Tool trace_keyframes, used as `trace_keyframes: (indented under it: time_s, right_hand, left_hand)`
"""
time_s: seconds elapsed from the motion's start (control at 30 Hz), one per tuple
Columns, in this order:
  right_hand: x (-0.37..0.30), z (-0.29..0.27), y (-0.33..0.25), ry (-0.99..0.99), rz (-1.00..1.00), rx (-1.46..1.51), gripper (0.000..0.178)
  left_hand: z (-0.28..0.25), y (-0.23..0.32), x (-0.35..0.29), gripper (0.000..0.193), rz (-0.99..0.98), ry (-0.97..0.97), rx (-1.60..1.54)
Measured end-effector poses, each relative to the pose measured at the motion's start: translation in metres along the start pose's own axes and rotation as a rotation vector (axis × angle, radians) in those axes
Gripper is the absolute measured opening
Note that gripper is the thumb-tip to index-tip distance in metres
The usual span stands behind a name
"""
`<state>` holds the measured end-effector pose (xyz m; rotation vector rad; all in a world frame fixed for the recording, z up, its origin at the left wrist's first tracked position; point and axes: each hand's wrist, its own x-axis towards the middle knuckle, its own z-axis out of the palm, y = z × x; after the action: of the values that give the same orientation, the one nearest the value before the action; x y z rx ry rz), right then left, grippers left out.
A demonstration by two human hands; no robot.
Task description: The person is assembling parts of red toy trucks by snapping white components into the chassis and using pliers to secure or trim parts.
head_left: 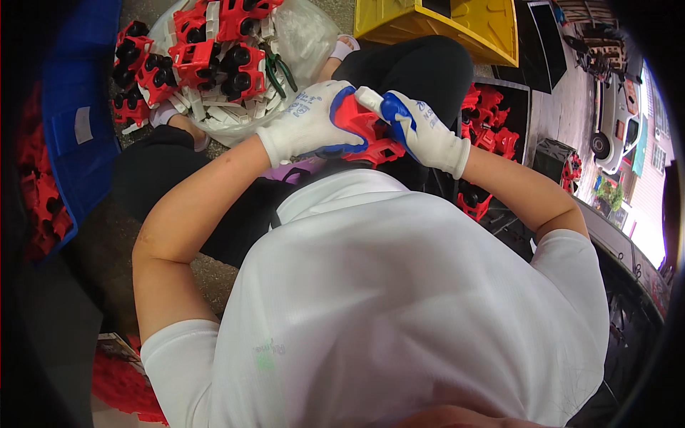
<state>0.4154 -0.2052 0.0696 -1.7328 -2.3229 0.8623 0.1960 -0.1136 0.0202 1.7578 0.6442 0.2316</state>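
Note:
My left hand [307, 123], in a white glove with a blue palm, is closed round a red plastic toy truck body [354, 118] in front of my lap. In the same kind of glove, my right hand [428, 132] pinches a small white plastic piece [369, 99] between thumb and fingers. The white piece touches or lies just over the top of the red body; the glove hides where they meet. A red part with window openings [382, 152] shows below, between the two hands.
Ahead on the left, a clear plastic bag [307, 32] holds white pieces, red toy trucks [193, 60] with black wheels and green-handled cutters [280, 73]. A blue bin [85, 150] of red parts stands left, a yellow bin [492, 28] ahead. More red parts [492, 125] lie right.

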Motion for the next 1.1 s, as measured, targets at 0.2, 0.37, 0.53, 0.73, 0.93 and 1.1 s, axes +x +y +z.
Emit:
trace_keyframes:
  time_s: [0.2,0.37,0.53,0.73,0.93,1.1]
  right_hand:
    - [0.001,0.003,0.013,0.012,0.041,0.100,0.045]
    - [0.003,0.005,0.030,-0.001,-0.084,0.151,0.046]
    - [0.004,0.013,0.021,-0.058,0.082,0.146,0.044]
    - [0.013,0.009,0.001,-0.040,0.186,0.153,0.043]
    - [0.024,0.004,0.001,-0.168,0.148,-0.036,0.047]
    - [0.034,-0.001,-0.004,-0.234,0.139,-0.112,0.051]
  left_hand:
    - [-0.013,-0.001,0.004,0.081,0.033,-0.085,-0.045]
    - [-0.014,0.000,0.006,0.084,-0.015,-0.100,-0.037]
    - [0.000,-0.012,0.006,0.059,0.061,0.034,-0.088]
    - [0.004,-0.023,0.007,0.059,-0.047,-0.010,-0.239]
    - [-0.001,-0.023,0.009,0.062,-0.079,-0.050,-0.253]
    - [-0.005,-0.016,0.005,0.063,-0.139,-0.074,-0.331]
